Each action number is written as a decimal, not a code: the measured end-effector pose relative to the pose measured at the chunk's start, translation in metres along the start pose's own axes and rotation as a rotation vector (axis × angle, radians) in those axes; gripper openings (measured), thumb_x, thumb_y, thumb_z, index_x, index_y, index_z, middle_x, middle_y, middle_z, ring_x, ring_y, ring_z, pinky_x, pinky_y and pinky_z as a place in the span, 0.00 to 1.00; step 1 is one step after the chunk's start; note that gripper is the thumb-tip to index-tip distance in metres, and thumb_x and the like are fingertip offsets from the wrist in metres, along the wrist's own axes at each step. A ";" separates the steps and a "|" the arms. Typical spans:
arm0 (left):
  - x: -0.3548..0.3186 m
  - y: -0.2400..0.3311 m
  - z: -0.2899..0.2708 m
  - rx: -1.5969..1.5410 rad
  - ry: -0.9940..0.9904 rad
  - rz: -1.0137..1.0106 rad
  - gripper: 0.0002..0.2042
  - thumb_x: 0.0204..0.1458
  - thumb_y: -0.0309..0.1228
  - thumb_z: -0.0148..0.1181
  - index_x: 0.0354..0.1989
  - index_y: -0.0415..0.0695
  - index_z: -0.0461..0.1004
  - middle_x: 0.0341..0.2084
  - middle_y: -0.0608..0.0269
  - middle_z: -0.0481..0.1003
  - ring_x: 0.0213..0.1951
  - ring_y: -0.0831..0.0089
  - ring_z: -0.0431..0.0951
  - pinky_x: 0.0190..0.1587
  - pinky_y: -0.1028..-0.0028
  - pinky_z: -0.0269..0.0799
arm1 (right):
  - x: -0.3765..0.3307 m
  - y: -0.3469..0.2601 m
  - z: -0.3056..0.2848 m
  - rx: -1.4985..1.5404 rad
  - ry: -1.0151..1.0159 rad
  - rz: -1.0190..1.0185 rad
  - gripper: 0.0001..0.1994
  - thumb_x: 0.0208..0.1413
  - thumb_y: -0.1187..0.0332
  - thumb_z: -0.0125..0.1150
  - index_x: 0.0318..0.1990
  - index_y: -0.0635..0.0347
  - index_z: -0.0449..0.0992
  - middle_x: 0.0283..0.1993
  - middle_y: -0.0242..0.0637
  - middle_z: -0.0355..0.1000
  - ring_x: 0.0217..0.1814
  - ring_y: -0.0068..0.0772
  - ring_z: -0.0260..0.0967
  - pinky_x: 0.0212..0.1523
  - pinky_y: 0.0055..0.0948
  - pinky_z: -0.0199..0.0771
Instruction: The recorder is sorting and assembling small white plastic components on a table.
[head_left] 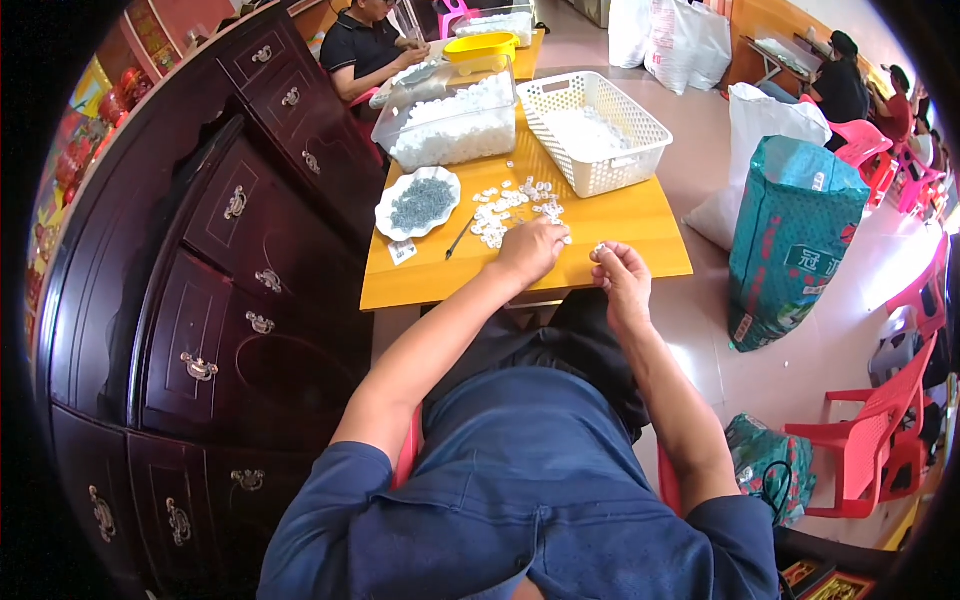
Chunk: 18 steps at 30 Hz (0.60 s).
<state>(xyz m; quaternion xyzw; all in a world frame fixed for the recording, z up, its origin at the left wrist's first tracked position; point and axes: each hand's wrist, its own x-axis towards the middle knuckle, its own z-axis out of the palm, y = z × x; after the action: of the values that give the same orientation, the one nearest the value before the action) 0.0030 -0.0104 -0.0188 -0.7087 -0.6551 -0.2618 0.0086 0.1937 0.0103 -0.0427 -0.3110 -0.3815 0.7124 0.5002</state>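
Note:
My left hand [532, 250] is at the near side of a scatter of small clear-white plastic pieces [492, 212] on the yellow wooden table [430, 285]. Its fingers are bent together against pieces there; what they hold, if anything, is hidden. Just past the table's near edge, on the right, my right hand [624, 280] pinches a small whitish plastic piece [600, 249] between thumb and fingers. A white scalloped plate [384, 222] heaped with small grey parts [422, 204] lies left of the scatter. Between plate and pieces is a thin dark tool [460, 238].
Behind stand a clear bin [470, 152] of white pieces, a white perforated basket [628, 172] and a yellow basin [480, 46]. A dark wooden cabinet [220, 280] flanks the left. Right are a teal sack [795, 245] and red chairs [875, 430]. A person [365, 50] works at the far left.

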 end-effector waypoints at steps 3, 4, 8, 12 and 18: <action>0.006 -0.004 0.003 0.022 -0.051 0.021 0.08 0.55 0.33 0.62 0.41 0.50 0.84 0.36 0.57 0.80 0.39 0.54 0.82 0.41 0.58 0.78 | 0.001 -0.002 0.000 -0.007 0.003 0.008 0.07 0.62 0.70 0.64 0.45 0.59 0.76 0.37 0.31 0.78 0.32 0.19 0.71 0.35 0.19 0.70; 0.008 -0.004 0.004 0.019 -0.050 0.022 0.08 0.55 0.33 0.62 0.41 0.50 0.84 0.36 0.57 0.80 0.39 0.54 0.82 0.41 0.58 0.78 | 0.001 -0.003 0.000 -0.013 0.006 0.012 0.07 0.62 0.70 0.64 0.45 0.59 0.76 0.37 0.31 0.78 0.32 0.19 0.71 0.35 0.19 0.70; 0.017 -0.002 0.008 0.053 -0.090 -0.029 0.08 0.55 0.35 0.63 0.39 0.51 0.84 0.34 0.58 0.80 0.38 0.55 0.82 0.40 0.57 0.78 | 0.000 0.001 -0.001 0.001 -0.027 0.017 0.06 0.61 0.70 0.64 0.44 0.59 0.77 0.37 0.30 0.78 0.32 0.18 0.71 0.35 0.17 0.69; 0.025 -0.004 0.014 0.076 -0.078 0.028 0.06 0.54 0.36 0.62 0.33 0.48 0.81 0.33 0.57 0.79 0.37 0.53 0.81 0.39 0.55 0.77 | -0.001 0.003 -0.001 0.005 -0.028 0.025 0.07 0.61 0.70 0.64 0.45 0.58 0.77 0.37 0.31 0.78 0.31 0.18 0.71 0.34 0.17 0.69; 0.031 -0.024 0.023 0.081 -0.055 0.197 0.08 0.58 0.35 0.56 0.32 0.45 0.77 0.30 0.50 0.79 0.34 0.48 0.81 0.35 0.52 0.76 | -0.005 0.001 0.009 0.006 -0.024 0.038 0.07 0.62 0.71 0.64 0.45 0.59 0.77 0.37 0.32 0.78 0.30 0.18 0.71 0.33 0.17 0.69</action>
<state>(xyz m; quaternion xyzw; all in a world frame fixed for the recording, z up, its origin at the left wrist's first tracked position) -0.0106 0.0301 -0.0345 -0.7757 -0.5922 -0.2135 0.0447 0.1873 0.0035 -0.0389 -0.3084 -0.3793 0.7266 0.4828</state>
